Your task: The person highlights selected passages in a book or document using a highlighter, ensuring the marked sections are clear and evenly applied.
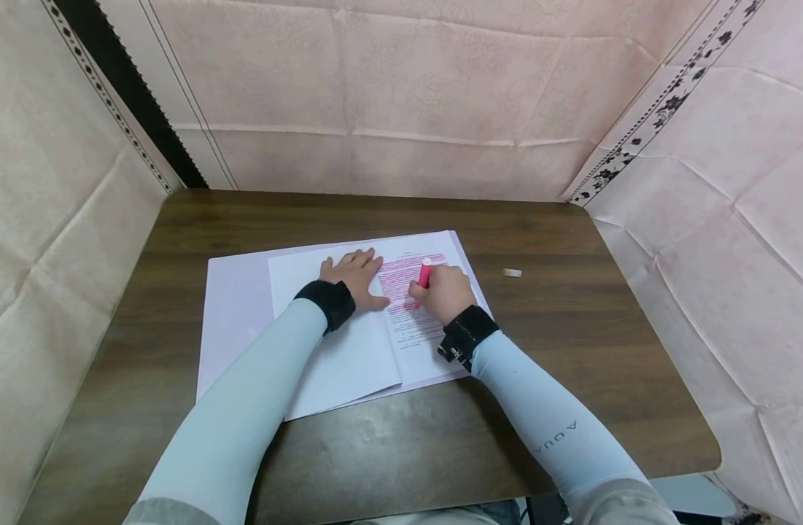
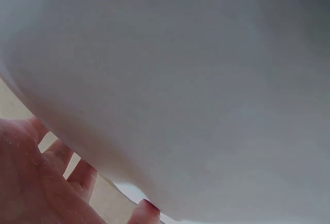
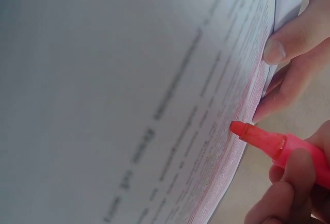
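Head: right grip [image 1: 448,293] pinches pink marker [image 1: 424,274] over printed page [image 1: 414,335] on the desk [image 1: 572,350]; left grip [image 1: 354,278] lies flat on blank page [image 1: 348,364], grasping nothing. Left wrist: fingers [image 2: 83,175] spread, rest blurry. Right wrist: marker tip [image 3: 238,127] at the printed page. Marker probably light, stiff, smooth; hold midway along. Paper likely thin, creases easily.

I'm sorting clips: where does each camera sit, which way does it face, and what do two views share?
Head: on the head, facing forward and down at the table and page; arms, left grip and right grip show.
Left wrist: on that wrist, facing a close pale surface, probably paper; left grip shows lower left.
Right wrist: on that wrist, facing across the page toward the marker; parts of both grips show.
Head and right wrist share page, marker, both grips.
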Motion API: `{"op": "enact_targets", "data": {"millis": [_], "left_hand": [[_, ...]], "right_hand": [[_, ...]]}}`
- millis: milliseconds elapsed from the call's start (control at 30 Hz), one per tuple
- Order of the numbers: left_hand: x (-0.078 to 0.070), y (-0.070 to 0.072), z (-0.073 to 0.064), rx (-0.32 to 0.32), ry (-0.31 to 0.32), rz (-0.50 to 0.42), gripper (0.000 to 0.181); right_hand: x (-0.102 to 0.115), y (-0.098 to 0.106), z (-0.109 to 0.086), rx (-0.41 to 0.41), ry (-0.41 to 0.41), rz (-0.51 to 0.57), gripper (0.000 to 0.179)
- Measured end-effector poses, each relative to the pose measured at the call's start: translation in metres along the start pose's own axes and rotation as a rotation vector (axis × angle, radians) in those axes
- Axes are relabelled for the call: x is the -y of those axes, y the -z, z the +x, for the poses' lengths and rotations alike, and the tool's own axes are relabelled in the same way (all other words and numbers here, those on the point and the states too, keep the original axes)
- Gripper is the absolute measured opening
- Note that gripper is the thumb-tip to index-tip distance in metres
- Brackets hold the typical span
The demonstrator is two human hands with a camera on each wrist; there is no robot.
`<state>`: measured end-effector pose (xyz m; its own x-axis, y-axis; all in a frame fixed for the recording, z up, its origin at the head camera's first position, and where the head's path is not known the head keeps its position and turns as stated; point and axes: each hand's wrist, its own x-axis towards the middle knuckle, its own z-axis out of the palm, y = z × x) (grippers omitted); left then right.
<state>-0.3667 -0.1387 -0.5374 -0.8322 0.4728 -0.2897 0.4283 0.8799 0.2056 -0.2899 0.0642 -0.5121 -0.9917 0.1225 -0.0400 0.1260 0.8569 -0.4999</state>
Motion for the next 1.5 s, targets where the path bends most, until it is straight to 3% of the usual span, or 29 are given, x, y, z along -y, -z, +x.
{"op": "enact_targets", "data": {"millis": [533, 1500], "left_hand": [[-0.002, -0.001, 0.0, -0.002, 0.011, 0.007, 0.106], [0.0, -0.004, 0.003, -0.004, 0.007, 0.009, 0.106]], "right_hand": [[-0.01, 0.004, 0.002, -0.032, 0.015, -0.045, 0.03], [-0.02, 0.016, 0.003, -0.029, -0.057, 0.013, 0.027]]}}
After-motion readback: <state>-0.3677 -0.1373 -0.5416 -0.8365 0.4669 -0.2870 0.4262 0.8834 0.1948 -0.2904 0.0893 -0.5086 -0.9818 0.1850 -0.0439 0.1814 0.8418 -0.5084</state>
